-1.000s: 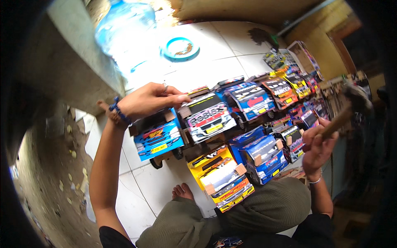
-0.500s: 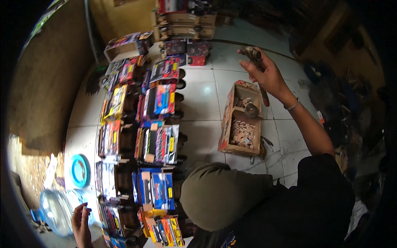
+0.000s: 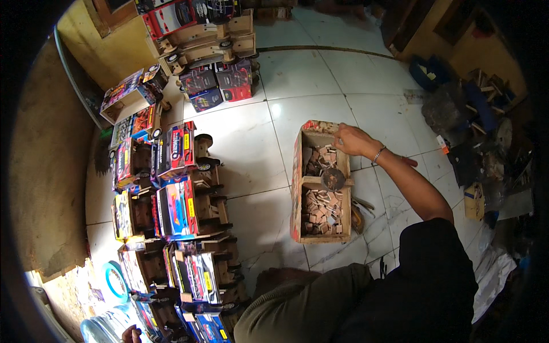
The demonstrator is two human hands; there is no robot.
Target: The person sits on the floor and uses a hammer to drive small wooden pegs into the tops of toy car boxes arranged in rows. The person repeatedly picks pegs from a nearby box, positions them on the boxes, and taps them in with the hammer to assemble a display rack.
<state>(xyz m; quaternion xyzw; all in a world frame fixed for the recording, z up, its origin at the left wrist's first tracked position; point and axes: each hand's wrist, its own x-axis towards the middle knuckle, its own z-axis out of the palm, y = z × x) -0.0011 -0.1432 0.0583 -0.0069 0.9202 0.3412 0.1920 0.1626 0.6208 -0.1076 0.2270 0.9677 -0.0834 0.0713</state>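
Note:
My right hand (image 3: pixel 355 140) is at the far right rim of a wooden box (image 3: pixel 296 211), fingers bent over the edge. A red-ended hammer handle (image 3: pixel 408 162) shows beyond the wrist, in line with the hand; the hammer's head is hidden under the hand. The box has two compartments of small flat wooden pieces (image 3: pixel 323 214), with a dark round object (image 3: pixel 333 179) on the divider. Only a small, shaded part of my left hand (image 3: pixel 131 334) shows at the lower left edge, beside the toy trucks; its fingers are mostly cut off.
Rows of wooden toy trucks (image 3: pixel 176 207) with colourful printed sides stand on the left. More are stacked at the far left (image 3: pixel 211 48). A blue basin (image 3: pixel 116 282) and a clear water jug (image 3: pixel 106 327) lie near the wall. Dark clutter (image 3: pixel 457 114) lines the right side.
My right hand has come down with the hammer from above the box to its far right rim. My left hand has dropped mostly out of view. The whole view has shifted and turned.

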